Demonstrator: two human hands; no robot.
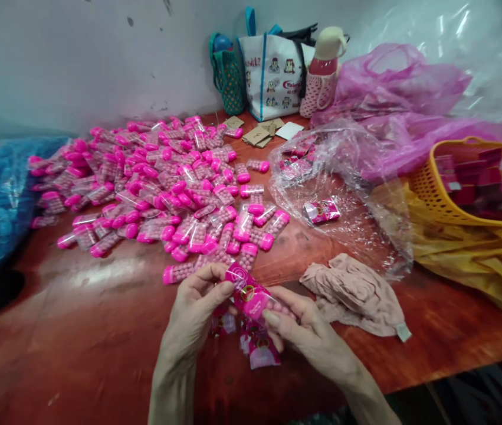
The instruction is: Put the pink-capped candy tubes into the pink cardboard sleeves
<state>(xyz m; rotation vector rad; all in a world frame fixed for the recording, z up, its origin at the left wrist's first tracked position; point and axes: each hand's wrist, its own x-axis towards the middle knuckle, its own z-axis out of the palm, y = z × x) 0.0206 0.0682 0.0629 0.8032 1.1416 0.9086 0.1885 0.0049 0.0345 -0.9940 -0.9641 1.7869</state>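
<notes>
Between my two hands is a pink printed plastic sleeve (247, 290), tilted down to the right. A clear candy container (281, 309) with small pink balls shows at its right end, seemingly partly inside it. My left hand (193, 310) is closed, pinching the sleeve's upper left end between thumb and fingers. My right hand (308, 327) is closed around the container at the lower right, its thumb on top. Below them, more pink printed sleeves (263, 353) lie on the table, partly hidden by my hands. Just beyond spreads a large heap of pink-capped candy containers (162, 177).
The red-brown table (100, 330) carries a crumpled beige cloth (357, 295), clear plastic film (357, 224), and a yellow basket (432, 183) of dark pink packets at right. A blue bag (3, 200) sits left. A white tote (272, 77) and bottles stand at the wall.
</notes>
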